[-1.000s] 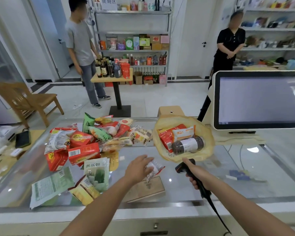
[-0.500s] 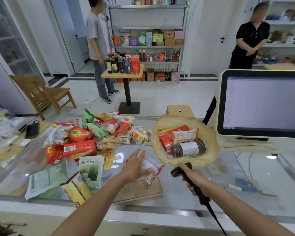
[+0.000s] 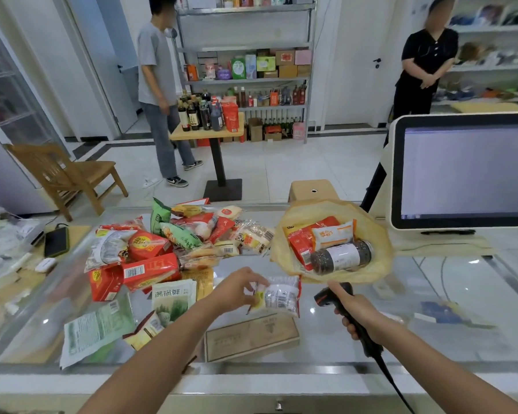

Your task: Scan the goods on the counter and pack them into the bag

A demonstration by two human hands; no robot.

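Two-handed at the glass-topped counter point(image 3: 431, 339). Pinching, with the left hand point(image 3: 240, 289), the left edge of a small clear plastic snack packet with a red top and a white barcode label point(image 3: 281, 297), curling fingers and thumb onto it and holding it over the glass with the label side turned up toward the camera. Holding that packet just in front of the near rim of a thin yellow plastic bag point(image 3: 368, 231), between the bag and a heap of red, green and clear snack packets point(image 3: 162, 249) on the left of the counter.

Gripping, with the right hand point(image 3: 356, 312), the handle of a black handheld barcode scanner point(image 3: 322, 297), wrapping all the fingers round it and laying the thumb along its top. Pointing the scanner's head left at the packet, just beside it and not touching.

Facing the open bag on the counter, with a dark round jar with a white label point(image 3: 341, 256) lying on its side inside, next to red packets point(image 3: 299, 246) and a white-and-orange packet point(image 3: 331, 234). Looking past the bag at a white-framed touchscreen monitor point(image 3: 467, 171) on the right, showing a pale blank screen.

Seeing, beyond the counter, a person in a grey T-shirt point(image 3: 154, 64) beside a small wooden table of dark bottles point(image 3: 207, 132), and a person in black point(image 3: 422, 64) with hands clasped.
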